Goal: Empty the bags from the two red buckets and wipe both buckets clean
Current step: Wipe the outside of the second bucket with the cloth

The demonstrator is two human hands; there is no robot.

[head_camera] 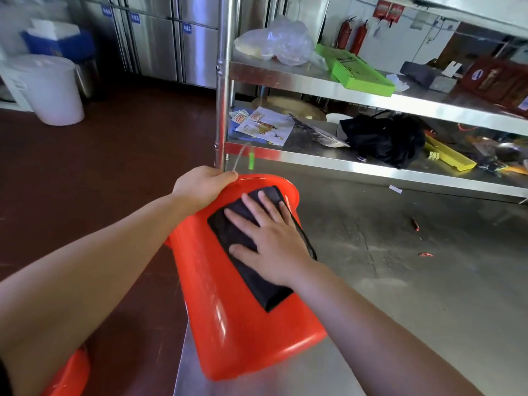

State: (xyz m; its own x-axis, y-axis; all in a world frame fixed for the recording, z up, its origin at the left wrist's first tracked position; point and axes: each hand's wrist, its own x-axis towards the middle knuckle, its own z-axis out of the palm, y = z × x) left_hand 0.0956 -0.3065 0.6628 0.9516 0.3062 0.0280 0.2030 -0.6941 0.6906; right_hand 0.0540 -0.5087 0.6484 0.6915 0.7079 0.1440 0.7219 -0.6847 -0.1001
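A red bucket lies tilted on its side on the steel table, its base toward me and its rim pointing away. My left hand grips the far rim. My right hand presses flat, fingers spread, on a folded black cloth that lies on the bucket's outer wall. A second red bucket shows only as a curved edge at the bottom left, below the table. No bag is visible inside either bucket.
Steel shelves stand behind the table with a clear plastic bag, a green tray, a black bag and papers. A white bucket and a blue cooler stand on the dark red floor at left.
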